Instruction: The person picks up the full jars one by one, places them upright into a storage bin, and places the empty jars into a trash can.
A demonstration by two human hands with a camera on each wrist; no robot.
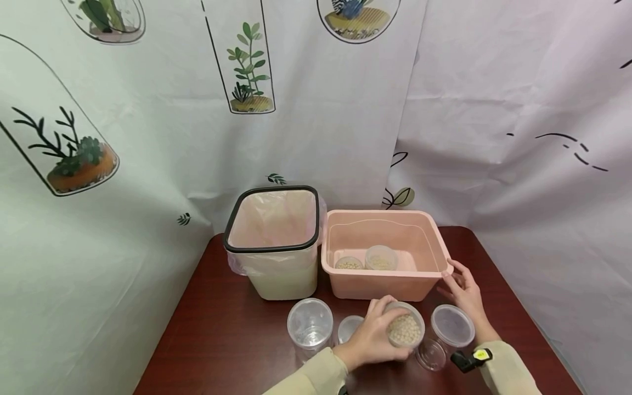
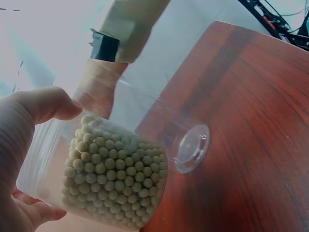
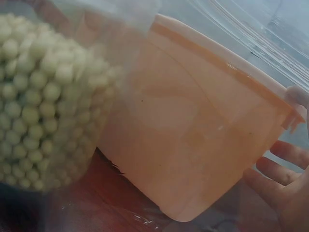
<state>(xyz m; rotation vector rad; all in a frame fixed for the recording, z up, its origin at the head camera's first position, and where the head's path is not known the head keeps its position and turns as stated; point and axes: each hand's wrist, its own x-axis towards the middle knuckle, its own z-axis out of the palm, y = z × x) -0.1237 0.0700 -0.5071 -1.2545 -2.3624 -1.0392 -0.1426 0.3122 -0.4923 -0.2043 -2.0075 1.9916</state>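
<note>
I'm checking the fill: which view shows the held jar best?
The left wrist view: it shows the clear jar from the side, pale beads plainly visible inside. The head view shows it small, partly covered by the left hand; the right wrist view, close but hazy and cut off.

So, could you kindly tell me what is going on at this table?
A person's left grip holds a clear jar of pale beads above the table, in front of the pink tub. The right grip touches the tub's right end. Two containers of beads sit inside the tub. More clear jars stand on the table, and a lined bin stands left of the tub.
</note>
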